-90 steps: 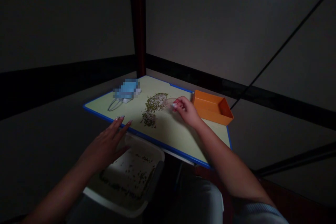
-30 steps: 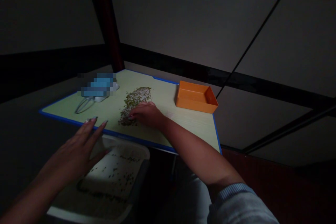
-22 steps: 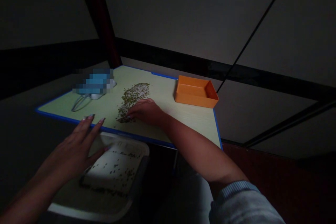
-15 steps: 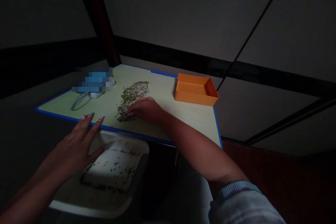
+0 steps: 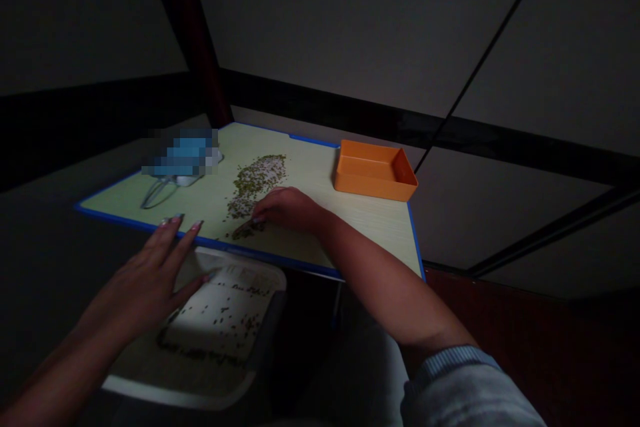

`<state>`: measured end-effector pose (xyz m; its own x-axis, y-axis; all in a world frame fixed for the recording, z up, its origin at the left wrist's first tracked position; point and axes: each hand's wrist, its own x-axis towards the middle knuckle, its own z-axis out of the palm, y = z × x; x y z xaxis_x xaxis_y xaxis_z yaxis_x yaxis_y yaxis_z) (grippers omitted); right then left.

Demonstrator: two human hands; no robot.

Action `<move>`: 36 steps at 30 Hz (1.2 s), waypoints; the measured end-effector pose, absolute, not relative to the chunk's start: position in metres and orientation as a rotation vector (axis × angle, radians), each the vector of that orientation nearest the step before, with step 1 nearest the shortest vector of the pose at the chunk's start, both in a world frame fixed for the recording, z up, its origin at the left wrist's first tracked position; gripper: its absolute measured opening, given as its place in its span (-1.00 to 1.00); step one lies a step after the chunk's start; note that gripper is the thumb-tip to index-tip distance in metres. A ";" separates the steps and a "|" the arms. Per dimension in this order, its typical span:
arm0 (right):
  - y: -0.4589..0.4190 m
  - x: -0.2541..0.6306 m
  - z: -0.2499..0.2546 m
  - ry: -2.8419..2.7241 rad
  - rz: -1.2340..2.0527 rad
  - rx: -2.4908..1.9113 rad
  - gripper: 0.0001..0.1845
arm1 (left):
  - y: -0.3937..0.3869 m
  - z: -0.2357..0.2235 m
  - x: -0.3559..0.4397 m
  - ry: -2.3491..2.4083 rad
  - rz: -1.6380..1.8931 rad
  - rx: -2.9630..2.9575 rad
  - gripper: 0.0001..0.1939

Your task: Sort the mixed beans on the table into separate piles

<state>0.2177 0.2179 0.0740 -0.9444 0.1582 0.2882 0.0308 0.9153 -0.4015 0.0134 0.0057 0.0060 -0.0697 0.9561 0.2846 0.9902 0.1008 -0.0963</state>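
On the pale table, small green and whitish grains, like beans or seeds, lie in a loose heap. A smaller patch of grains sits nearer the front edge, slightly apart from the heap. My right hand rests over this patch, fingers curled down and drawn together at the grains. Whatever lies between its fingertips is hidden or too small to name. With fingers spread, my left hand is at the table's front edge, above a white tub. It holds nothing.
An orange box stands at the back right of the table. A blurred blue object with a looped strap lies at the left. Dark bits are scattered inside the tub below. The table has a raised blue rim.
My right hand has moved slightly toward the front edge, and the small patch of grains now lies nearer that edge, parted from the heap. My left hand stays spread.
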 end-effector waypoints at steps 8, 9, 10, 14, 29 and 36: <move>0.222 0.216 0.068 -2.662 0.532 -0.110 -0.81 | 0.007 -0.001 0.007 -2.079 -0.234 -1.928 -0.18; 0.222 0.215 0.067 -2.644 0.511 -0.112 -0.80 | 0.007 0.000 0.007 -2.087 -0.230 -1.925 -0.18; 0.221 0.215 0.067 -2.625 0.495 -0.121 -0.79 | 0.006 0.000 0.008 -2.095 -0.225 -1.922 -0.18; 0.218 0.215 0.070 -2.563 0.460 -0.226 -0.77 | 0.006 0.001 0.010 -2.126 -0.219 -1.912 -0.17; 0.219 0.220 0.073 -2.543 0.570 -0.386 -0.82 | 0.006 0.011 0.017 -2.181 -0.258 -1.917 -0.12; 0.228 0.223 0.072 -2.625 0.481 -0.472 -0.83 | 0.006 0.008 0.015 -2.158 -0.259 -1.921 -0.17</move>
